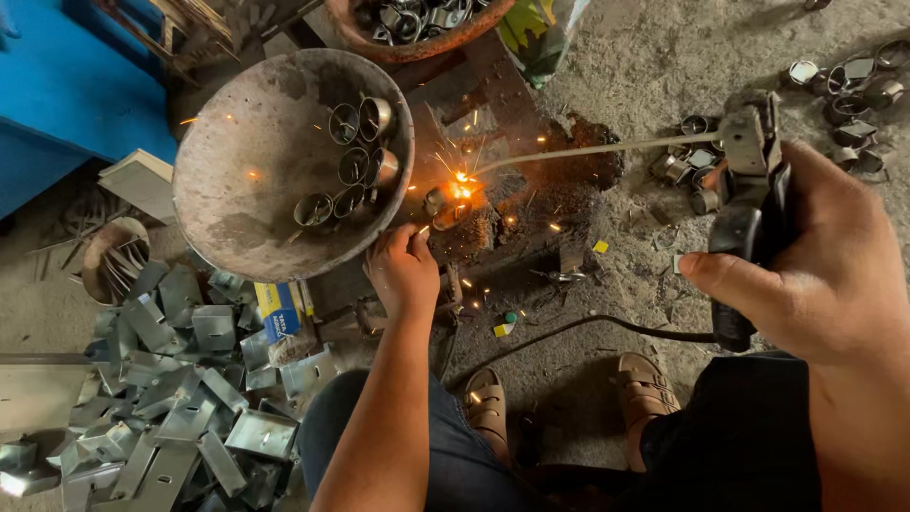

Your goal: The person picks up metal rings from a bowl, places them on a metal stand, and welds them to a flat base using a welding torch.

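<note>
rusty rough metal bowl [256,180], shiny metal rings [355,161]

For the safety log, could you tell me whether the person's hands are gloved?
No: both the left hand and the right hand, which grips the electrode holder, are bare.

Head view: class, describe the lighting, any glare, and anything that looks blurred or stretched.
Head view: soft daylight, weak shadows; the weld arc glares white-orange and throws sparks; the right hand with the electrode holder looms large and stretched at the edge; the left hand and the metal bowl stay sharp.
</note>
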